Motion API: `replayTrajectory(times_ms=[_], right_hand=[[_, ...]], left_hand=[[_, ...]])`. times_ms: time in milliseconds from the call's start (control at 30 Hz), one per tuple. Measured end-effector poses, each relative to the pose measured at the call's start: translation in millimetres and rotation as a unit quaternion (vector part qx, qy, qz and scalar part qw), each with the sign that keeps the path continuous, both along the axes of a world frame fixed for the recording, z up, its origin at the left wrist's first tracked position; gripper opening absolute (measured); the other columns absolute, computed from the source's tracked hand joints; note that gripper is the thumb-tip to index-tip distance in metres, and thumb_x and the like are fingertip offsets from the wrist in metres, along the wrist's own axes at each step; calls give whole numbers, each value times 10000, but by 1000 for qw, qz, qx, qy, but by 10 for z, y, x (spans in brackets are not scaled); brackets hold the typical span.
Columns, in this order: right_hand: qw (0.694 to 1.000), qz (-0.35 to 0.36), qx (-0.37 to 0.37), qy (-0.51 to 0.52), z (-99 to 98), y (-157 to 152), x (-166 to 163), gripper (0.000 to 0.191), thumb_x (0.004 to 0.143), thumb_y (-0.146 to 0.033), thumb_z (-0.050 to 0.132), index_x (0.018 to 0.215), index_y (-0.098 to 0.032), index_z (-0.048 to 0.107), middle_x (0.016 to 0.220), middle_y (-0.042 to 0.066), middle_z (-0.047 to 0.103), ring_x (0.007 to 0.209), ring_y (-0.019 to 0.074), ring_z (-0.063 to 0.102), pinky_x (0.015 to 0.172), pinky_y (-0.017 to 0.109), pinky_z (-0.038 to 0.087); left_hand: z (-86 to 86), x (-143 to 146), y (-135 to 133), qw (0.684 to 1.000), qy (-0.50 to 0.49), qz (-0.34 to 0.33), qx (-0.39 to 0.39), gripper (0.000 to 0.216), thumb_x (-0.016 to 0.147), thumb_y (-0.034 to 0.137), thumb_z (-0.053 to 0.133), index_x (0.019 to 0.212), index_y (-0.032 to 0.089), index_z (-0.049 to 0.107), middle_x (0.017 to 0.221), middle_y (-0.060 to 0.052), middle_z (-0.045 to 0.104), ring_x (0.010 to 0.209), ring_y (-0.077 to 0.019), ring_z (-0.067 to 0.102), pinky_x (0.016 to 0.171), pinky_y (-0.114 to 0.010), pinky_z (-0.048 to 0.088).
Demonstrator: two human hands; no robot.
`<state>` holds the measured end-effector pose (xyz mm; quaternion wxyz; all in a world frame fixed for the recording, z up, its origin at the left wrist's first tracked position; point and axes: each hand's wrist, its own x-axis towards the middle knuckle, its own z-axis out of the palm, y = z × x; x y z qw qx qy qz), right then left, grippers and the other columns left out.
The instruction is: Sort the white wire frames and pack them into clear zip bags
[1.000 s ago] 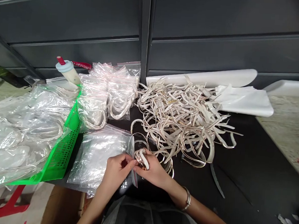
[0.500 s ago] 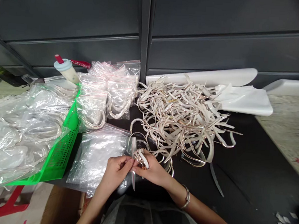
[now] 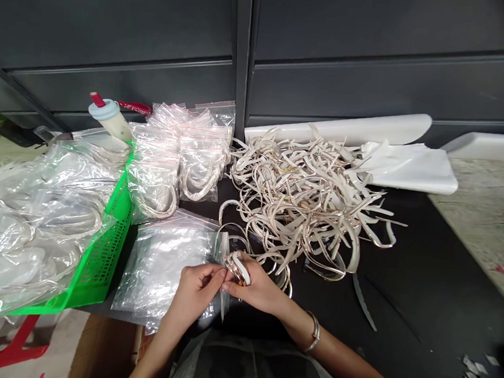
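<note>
My left hand (image 3: 199, 289) pinches the zip edge of a clear zip-lock bag (image 3: 224, 243) between thumb and fingers. Close against it, my right hand (image 3: 258, 284) is closed around a small bundle of metal bangles (image 3: 235, 267), some with white wrapping. Its thumb meets the bag's edge beside the left fingertips. Part of the bundle is hidden by the fingers. Under and left of my left hand lies a stack of flat clear zip-lock bags (image 3: 160, 269). Behind my right hand a big tangled pile of white-wrapped bangles and strips (image 3: 303, 198) spreads over the black table (image 3: 403, 251).
A green basket (image 3: 105, 253) heaped with bagged bangles stands at left. Filled zip-lock bags (image 3: 153, 176) are piled behind the flat bags, near a cup with a red top (image 3: 109, 117). White plastic sheeting (image 3: 409, 168) lies at the back right. A thin grey strip (image 3: 363, 300) rests on the right.
Both hands stay nearly in place, pinched together at the bag's edge. The view has shifted very slightly; nothing was visibly taken up or let go.
</note>
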<state>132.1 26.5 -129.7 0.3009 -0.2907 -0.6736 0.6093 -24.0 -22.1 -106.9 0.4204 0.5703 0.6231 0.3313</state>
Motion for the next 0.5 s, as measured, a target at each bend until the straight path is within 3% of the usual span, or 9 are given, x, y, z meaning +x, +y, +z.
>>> replayTrajectory(times_ms=[267, 400, 500], right_hand=[[1000, -5, 7, -1, -1, -5, 4, 230, 765, -304, 633, 625, -159, 523, 708, -3, 476, 679, 121, 465, 594, 220, 411], [1000, -4, 2, -6, 45, -17, 0, 185, 760, -256, 619, 616, -165, 547, 659, -7, 486, 684, 126, 478, 593, 217, 416], [1000, -4, 13, -7, 111, -40, -10, 150, 739, -213, 616, 614, -169, 544, 686, -5, 486, 696, 127, 486, 623, 226, 424]], left_hand=[[-29, -35, -13, 1000, -9, -5, -12, 264, 833, 332, 507, 748, 142, 670, 653, -28, 664, 559, -125, 558, 526, -207, 424], [-11, -28, -4, 999, -9, 39, -7, 177, 826, 289, 502, 915, 167, 595, 674, 5, 618, 552, -115, 555, 515, -206, 429], [38, -20, 24, 997, 16, 68, 18, 257, 803, 260, 525, 1050, 193, 500, 705, 29, 570, 575, -110, 553, 524, -205, 441]])
